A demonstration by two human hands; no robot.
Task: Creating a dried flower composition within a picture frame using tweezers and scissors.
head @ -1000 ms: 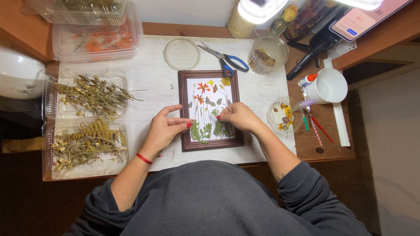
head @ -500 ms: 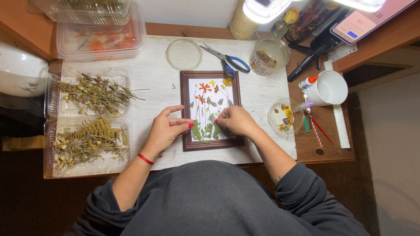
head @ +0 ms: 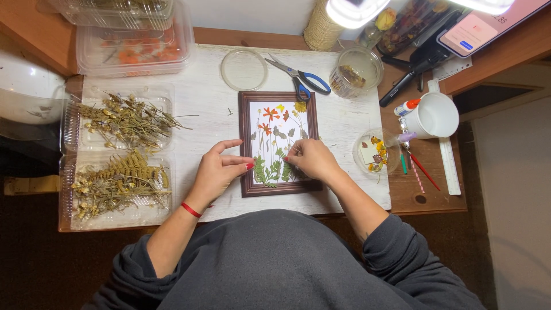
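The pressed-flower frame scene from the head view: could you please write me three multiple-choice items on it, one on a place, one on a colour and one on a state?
1. Where do the scissors lie?
A. Just beyond the top edge of the wooden picture frame
B. Inside the white mug
C. On the tray of dried ferns

2. What colour are the scissor handles?
A. Red
B. Blue
C. Green

3. What is the right hand doing?
A. Lifting the mug
B. Resting in the lap
C. Touching the greenery inside the frame with its fingertips

Answers:
1 A, they rest on the white tabletop above the frame.
2 B, both loops are blue.
3 C, its fingertips press on the leaves near the frame's lower right, while the left hand rests at the frame's left edge.
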